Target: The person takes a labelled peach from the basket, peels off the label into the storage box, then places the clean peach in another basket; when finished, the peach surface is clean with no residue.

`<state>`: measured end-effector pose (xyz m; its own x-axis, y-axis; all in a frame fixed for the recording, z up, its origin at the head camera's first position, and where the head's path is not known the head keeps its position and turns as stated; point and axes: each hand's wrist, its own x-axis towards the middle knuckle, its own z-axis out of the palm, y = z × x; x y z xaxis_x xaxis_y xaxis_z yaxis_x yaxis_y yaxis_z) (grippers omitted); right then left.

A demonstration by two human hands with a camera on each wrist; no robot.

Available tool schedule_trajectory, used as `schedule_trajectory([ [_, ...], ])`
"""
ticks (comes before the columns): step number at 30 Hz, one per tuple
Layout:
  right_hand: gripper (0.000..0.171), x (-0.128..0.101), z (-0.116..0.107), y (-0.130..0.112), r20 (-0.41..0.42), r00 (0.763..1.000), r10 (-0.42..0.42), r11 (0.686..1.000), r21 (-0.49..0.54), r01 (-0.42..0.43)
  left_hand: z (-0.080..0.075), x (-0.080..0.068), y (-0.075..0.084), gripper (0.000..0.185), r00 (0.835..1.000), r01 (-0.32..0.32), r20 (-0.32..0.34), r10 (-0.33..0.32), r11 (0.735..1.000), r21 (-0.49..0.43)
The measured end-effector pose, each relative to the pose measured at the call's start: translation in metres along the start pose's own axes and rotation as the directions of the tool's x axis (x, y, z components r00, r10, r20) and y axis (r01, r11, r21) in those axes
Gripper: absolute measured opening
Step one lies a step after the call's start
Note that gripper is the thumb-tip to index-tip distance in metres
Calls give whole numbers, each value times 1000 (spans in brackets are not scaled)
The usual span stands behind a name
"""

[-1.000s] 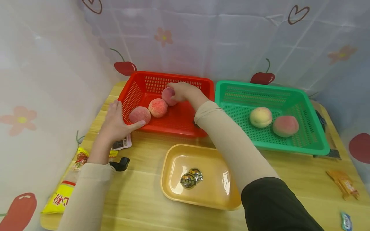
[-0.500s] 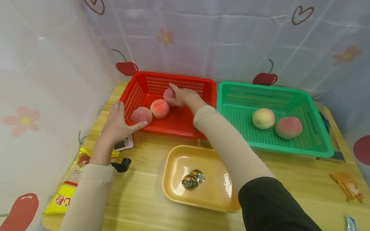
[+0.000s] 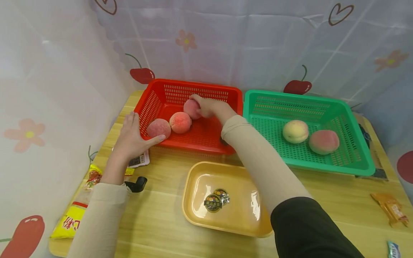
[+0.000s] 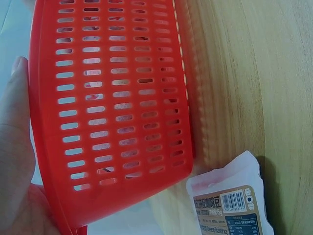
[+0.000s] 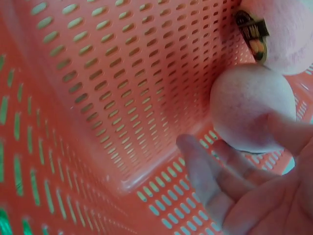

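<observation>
A red slotted basket [image 3: 206,133] stands at the back left of the wooden table and holds three pink peaches. My right hand [image 3: 209,106] reaches into it and touches the rearmost peach [image 3: 191,109]. In the right wrist view that peach [image 5: 252,107] lies against my thumb, while my fingers [image 5: 205,171] lie loose beneath it over the basket floor [image 5: 98,98]. A stickered peach [image 5: 279,29] sits just behind. My left hand [image 3: 133,136] presses flat against the basket's left front corner, its thumb along the front rim near the nearest peach [image 3: 158,128]. The left wrist view shows my palm [image 4: 14,147] on the slotted wall [image 4: 112,98].
A green basket [image 3: 267,129] to the right holds a yellow peach [image 3: 295,131] and a pink peach [image 3: 323,141]. A yellow tray [image 3: 193,211] with round stickers [image 3: 217,200] lies in front. A white packet [image 3: 139,160], black clip [image 3: 137,184], yellow bag [image 3: 69,222] and orange wrapper [image 3: 390,209] lie around.
My right hand has brought the rear peach slightly down beside the middle peach, and its fingers have loosened. The left hand has stayed on the basket corner.
</observation>
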<state>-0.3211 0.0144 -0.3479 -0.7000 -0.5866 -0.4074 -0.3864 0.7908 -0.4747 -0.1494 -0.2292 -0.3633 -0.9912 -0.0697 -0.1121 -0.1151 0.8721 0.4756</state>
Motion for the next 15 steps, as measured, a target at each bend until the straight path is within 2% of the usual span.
schedule_trajectory([
  [5,57,-4,1,4,-17,999,-51,991,120,53,-1,0,-1,130,1000,1,-3,-1,1000,1],
  [10,38,-2,5,6,-95,993,-68,986,143,82,0,-1,-2,131,1000,8,-5,-8,1000,-1],
  [15,53,-2,4,10,-104,993,-62,982,171,79,2,0,-2,132,1000,15,-17,-15,1000,-10],
])
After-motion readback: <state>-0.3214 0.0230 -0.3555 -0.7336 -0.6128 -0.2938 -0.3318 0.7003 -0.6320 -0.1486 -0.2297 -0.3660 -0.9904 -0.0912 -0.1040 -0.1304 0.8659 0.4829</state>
